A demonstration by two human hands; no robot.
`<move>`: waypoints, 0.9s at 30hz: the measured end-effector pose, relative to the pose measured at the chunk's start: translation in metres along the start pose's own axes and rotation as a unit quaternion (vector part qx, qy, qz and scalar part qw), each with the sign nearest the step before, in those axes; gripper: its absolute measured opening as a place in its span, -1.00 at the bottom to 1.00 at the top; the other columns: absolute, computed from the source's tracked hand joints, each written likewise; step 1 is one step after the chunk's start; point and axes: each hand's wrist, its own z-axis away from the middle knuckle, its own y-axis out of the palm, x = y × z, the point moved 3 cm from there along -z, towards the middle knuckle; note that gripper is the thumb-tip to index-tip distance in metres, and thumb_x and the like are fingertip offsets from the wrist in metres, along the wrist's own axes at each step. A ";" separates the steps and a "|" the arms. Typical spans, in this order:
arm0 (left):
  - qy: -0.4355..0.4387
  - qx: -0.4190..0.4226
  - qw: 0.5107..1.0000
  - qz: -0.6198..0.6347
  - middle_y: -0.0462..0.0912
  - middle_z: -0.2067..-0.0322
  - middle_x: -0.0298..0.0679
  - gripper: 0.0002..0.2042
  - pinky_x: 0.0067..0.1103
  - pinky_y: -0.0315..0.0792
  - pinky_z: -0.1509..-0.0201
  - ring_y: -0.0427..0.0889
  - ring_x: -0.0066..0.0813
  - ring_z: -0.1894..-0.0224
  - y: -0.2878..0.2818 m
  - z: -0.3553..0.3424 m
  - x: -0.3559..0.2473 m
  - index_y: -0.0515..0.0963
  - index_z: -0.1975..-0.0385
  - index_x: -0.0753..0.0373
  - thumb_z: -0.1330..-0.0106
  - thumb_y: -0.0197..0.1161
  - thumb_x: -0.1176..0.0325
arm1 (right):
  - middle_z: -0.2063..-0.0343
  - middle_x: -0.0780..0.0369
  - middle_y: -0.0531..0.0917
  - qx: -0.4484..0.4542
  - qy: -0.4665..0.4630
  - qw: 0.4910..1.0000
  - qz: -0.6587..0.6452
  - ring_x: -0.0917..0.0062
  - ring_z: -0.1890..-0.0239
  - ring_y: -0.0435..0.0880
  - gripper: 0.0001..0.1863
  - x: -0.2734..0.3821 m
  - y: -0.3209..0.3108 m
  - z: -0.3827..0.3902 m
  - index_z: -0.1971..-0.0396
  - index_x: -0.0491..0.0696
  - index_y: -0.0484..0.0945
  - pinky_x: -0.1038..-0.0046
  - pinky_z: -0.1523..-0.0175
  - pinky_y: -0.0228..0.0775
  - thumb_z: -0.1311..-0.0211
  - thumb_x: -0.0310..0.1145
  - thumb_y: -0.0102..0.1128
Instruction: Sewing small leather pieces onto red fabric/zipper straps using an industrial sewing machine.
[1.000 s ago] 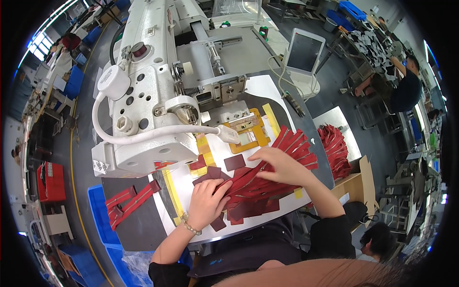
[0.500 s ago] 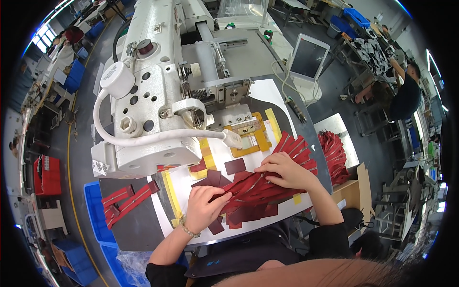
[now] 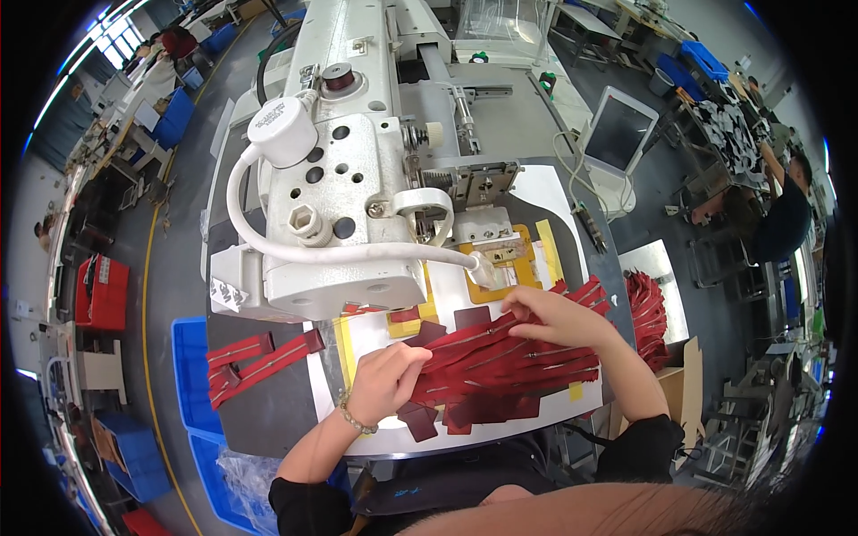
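A fanned pile of dark red strips with metal zips (image 3: 509, 362) lies on the white work plate (image 3: 375, 339) in front of me. My left hand (image 3: 386, 380) pinches the left ends of the strips, fingers closed on them. At the pile's upper right edge my right hand (image 3: 556, 319) rests on the strips, holding one near its end. Small dark red patches (image 3: 418, 420) lie under and beside the pile. A yellow clamp frame (image 3: 505, 268) sits just beyond my right hand, under the needle area.
A large white sewing machine (image 3: 349, 179) fills the bench behind the plate. More red strips (image 3: 255, 357) lie at the left on the dark table, another red stack (image 3: 648, 313) at the right. Blue crates (image 3: 189, 357) stand left; a tablet screen (image 3: 618, 134) stands far right.
My head has moved closer and the pile looks larger. Both hands have shifted slightly on the strips, the right hand sliding left along the upper edge.
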 end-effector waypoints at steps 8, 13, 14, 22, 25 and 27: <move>0.123 -0.024 0.992 -0.018 0.57 0.48 -0.28 -0.69 -0.59 0.41 0.51 0.57 -0.43 0.52 -0.005 -0.003 -0.004 0.59 0.24 0.23 0.05 0.25 0.63 | 0.22 0.23 0.47 -0.048 -0.155 0.971 0.175 0.36 0.10 0.46 -0.76 0.004 0.016 -0.014 0.23 -0.10 0.46 0.41 0.05 0.31 -0.16 -0.34 0.23; 0.100 -0.017 0.985 -0.140 0.55 0.45 -0.33 -0.67 -0.60 0.39 0.54 0.50 -0.50 0.56 -0.010 -0.005 0.008 0.60 0.23 0.23 0.08 0.24 0.56 | 0.47 0.27 0.58 -0.002 0.010 0.998 -0.054 0.64 0.40 0.52 -0.80 0.003 -0.012 -0.005 0.24 -0.15 0.48 0.56 0.27 0.35 -0.19 -0.38 0.21; 0.097 0.009 0.974 -0.202 0.56 0.42 -0.34 -0.68 -0.61 0.38 0.54 0.48 -0.52 0.58 -0.006 -0.005 0.012 0.60 0.23 0.22 0.07 0.24 0.52 | 0.54 0.27 0.55 -0.022 0.019 0.997 -0.064 0.62 0.46 0.48 -0.79 0.000 -0.018 -0.004 0.24 -0.14 0.49 0.53 0.33 0.32 -0.21 -0.36 0.19; 0.045 0.041 0.930 -0.363 0.55 0.45 -0.35 -0.76 -0.63 0.33 0.54 0.50 -0.54 0.59 0.014 -0.009 0.022 0.63 0.21 0.21 -0.12 0.30 0.33 | 0.70 0.37 0.43 -0.114 0.076 0.986 -0.099 0.76 0.59 0.40 -0.90 -0.011 -0.031 -0.034 0.33 -0.20 0.53 0.62 0.48 0.26 -0.19 -0.48 0.14; 0.031 0.057 0.940 -0.336 0.64 0.30 -0.28 -0.71 -0.63 0.32 0.58 0.49 -0.53 0.66 0.017 -0.001 0.019 0.63 0.22 0.20 -0.11 0.32 0.21 | 0.70 0.35 0.47 -0.128 0.058 0.985 -0.101 0.75 0.60 0.41 -0.89 -0.017 -0.036 -0.035 0.35 -0.21 0.54 0.62 0.49 0.27 -0.17 -0.49 0.15; 0.017 0.088 0.940 -0.330 0.63 0.14 -0.15 -0.63 -0.64 0.32 0.62 0.48 -0.53 0.70 0.021 0.005 0.018 0.61 0.15 0.20 -0.13 0.29 0.10 | 0.70 0.34 0.49 -0.130 0.052 0.984 -0.106 0.74 0.60 0.42 -0.89 -0.017 -0.036 -0.037 0.34 -0.21 0.55 0.62 0.47 0.28 -0.16 -0.50 0.16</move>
